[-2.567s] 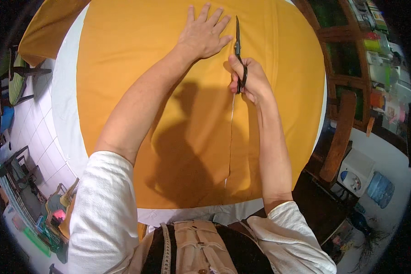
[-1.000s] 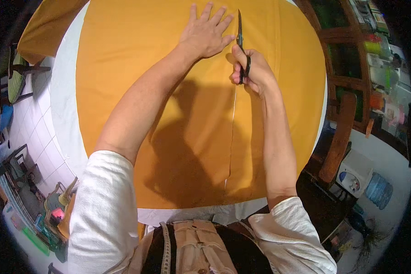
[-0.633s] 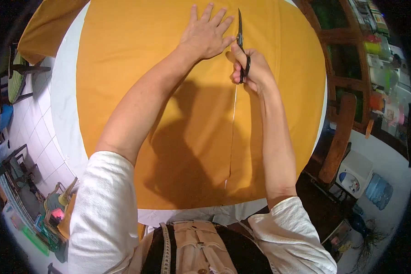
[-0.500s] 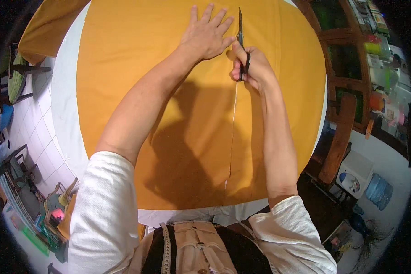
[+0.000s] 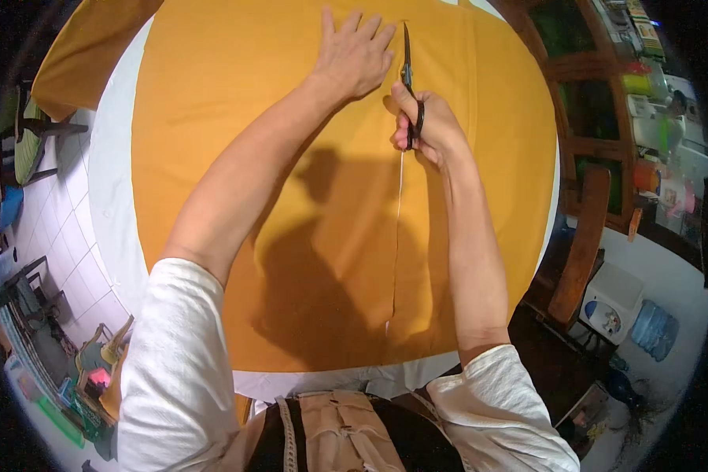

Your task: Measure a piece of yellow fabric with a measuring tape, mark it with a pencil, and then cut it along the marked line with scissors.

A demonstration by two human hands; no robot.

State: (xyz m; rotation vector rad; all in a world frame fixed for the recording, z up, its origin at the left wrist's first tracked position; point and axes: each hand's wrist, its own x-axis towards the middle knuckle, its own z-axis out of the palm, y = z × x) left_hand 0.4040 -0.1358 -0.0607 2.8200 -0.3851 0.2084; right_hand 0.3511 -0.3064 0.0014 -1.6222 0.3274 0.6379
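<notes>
A large mustard-yellow cloth point(image 5: 204, 204) lies spread over a table with a white cover point(image 5: 114, 197). My right hand point(image 5: 433, 126) grips the black handles of a pair of scissors point(image 5: 407, 75), whose dark blades point away from me over the cloth. From the scissors back toward my body runs a narrow cut point(image 5: 399, 212), with white showing through it. Left of the blades, my left hand point(image 5: 355, 59) presses flat on the cloth, fingers spread. Whether the lower blade is under the cloth is hard to make out.
Beyond the left table edge stand chairs point(image 5: 31, 149) on white floor tiles point(image 5: 75, 228), with more yellow cloth point(image 5: 86, 59) at the far left. To the right are a wooden plank point(image 5: 582, 244), a white water dispenser point(image 5: 610, 303) and a blue water jug point(image 5: 654, 330).
The scissors and my right hand sit slightly lower and further left in view. My left hand stays flat beside them. The cut looks much the same.
</notes>
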